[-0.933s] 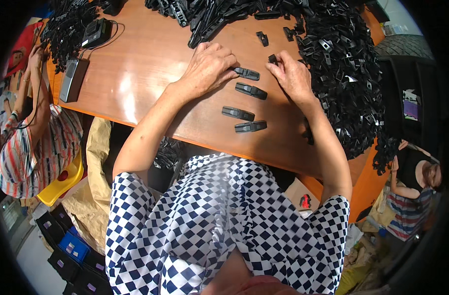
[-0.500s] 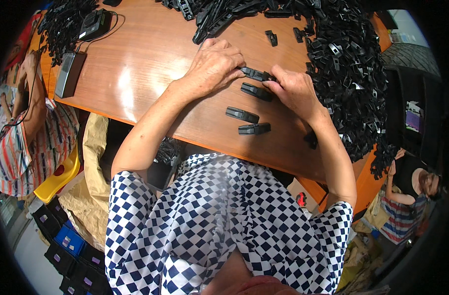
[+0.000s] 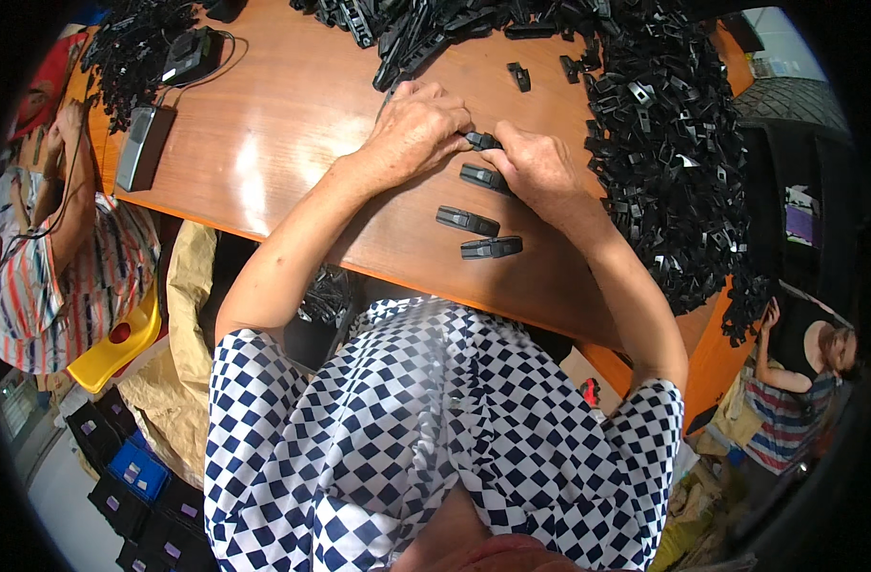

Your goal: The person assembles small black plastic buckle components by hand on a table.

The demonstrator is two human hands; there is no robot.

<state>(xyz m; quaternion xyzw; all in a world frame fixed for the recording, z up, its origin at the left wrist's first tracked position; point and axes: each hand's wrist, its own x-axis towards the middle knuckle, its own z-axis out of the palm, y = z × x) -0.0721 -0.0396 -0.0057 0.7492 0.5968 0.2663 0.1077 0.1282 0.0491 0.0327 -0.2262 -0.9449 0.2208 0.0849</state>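
Observation:
A small black plastic part [image 3: 481, 141] is pinched between my two hands over the wooden table; their fingers cover most of it. My left hand [image 3: 418, 124] grips its left end, fingers curled. At the other end, the thumb and bent fingers of my right hand [image 3: 540, 172] close on it. Just below lies a similar elongated black part [image 3: 483, 177], partly beside the right thumb. Two more of the same shape, one black part [image 3: 468, 220] and another black part [image 3: 492, 248], rest nearer to me on the tabletop.
A large heap of black parts [image 3: 664, 162] covers the table's right side. Long black pieces [image 3: 416, 43] pile up at the back. One loose piece [image 3: 519, 76] lies apart. At left stand a grey-black box [image 3: 145, 148] and a corded black device [image 3: 192, 55]. People sit on both sides.
My right hand has shifted left toward my left hand, covering more of the held part. The left hand has barely moved, and the parts on the table lie as before.

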